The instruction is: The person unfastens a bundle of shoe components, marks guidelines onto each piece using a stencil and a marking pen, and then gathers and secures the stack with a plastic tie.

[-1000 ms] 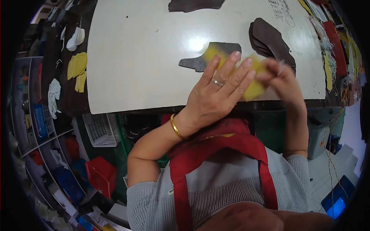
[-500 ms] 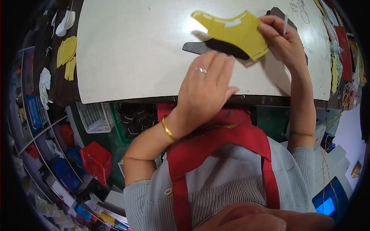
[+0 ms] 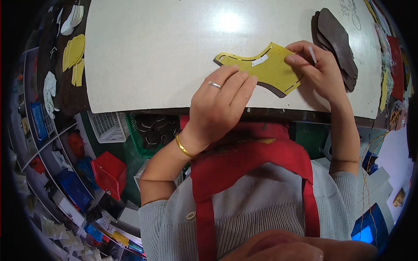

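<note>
A yellow pattern template (image 3: 278, 65) with slots along its edges and a white patch lies over a dark leather piece (image 3: 271, 88), whose edge shows below it and at its left tip. My left hand (image 3: 224, 98), with a ring on one finger, rests its outstretched fingers on the template's lower left edge. At the template's right end, my right hand (image 3: 320, 71) grips it, thumb on top. A thin whitish stick, perhaps a marking pen (image 3: 312, 55), pokes up between that hand's fingers. The fingers beneath are partly hidden.
A stack of dark leather pieces (image 3: 337, 41) sits right of my right hand on the white tabletop (image 3: 143, 65). More yellow templates (image 3: 74, 52) and a white glove (image 3: 50, 93) lie at the left. Below the table edge stand a white basket (image 3: 108, 128) and a red bin (image 3: 109, 174).
The yellow template has come down toward me onto the dark leather piece. My left hand has settled on it, and the leather stack at the right is now uncovered.
</note>
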A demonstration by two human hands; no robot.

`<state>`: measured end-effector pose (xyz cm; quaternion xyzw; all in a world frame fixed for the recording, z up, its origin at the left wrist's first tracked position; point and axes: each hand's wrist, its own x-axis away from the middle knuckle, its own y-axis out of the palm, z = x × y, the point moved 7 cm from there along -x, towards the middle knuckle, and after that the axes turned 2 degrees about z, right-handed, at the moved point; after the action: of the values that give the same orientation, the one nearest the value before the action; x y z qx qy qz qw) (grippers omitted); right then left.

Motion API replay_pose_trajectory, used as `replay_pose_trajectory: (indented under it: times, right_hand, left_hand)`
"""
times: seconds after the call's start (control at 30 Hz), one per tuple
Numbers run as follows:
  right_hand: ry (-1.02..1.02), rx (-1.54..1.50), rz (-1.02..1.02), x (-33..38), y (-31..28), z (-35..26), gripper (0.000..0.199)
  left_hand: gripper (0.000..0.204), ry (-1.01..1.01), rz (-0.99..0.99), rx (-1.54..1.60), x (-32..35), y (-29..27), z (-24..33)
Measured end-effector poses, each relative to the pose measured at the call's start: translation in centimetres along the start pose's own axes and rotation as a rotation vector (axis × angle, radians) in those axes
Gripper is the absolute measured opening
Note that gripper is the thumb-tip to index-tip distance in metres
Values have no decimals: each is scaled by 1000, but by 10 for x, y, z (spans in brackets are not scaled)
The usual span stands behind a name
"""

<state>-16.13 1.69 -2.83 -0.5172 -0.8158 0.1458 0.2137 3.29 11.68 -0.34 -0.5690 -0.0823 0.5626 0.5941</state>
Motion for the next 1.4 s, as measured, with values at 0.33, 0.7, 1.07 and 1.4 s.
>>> replay_pose_trajectory:
  times: [0.33,0.7,1.07,1.4]
  right_hand:
    - [-161,328,66,8,4,-18,25]
    - [-50,158,29,11,-14,2,41]
    - [-240,354,205,35,-12,-13,27]
    - [-283,592,239,32,-20,-24,23]
  left_hand:
    - [30,11,11,-17,3,1,-6]
    - [32,150,-25,-152,-3,2,-2]
    - [48,253,-152,-299,-8,7,10]
    - [40,167,-282,-109,-14,17,29]
